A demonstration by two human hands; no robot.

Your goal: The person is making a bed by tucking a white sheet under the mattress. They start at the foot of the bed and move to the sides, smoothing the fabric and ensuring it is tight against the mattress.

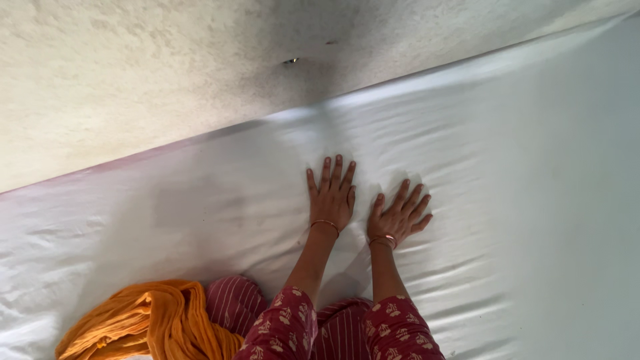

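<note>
Seen from above, two bare hands are laid flat, palms down, on a white sheet [507, 200] that is spread over a wide, soft surface. No container is shown. The left hand [331, 197] is placed with its fingers straight and held fairly close together, pointing toward the wall. The right hand [399, 217] is set just beside it, apart by a narrow gap, with its fingers fanned out and angled to the right. A thin bangle [325, 224] is worn on the left wrist, and another is seen on the right. Nothing is gripped by either hand.

The sheet fills most of the view. Soft creases are seen around the hands and in long folds nearer the person. Sleeves of dark pink patterned cloth [400, 333] cover the forearms, and an orange scarf [150, 320] is bunched at the lower left. Beyond the sheet's far edge, a rough, pale plastered wall [133, 73] is seen, darkened by a grey smudge.
</note>
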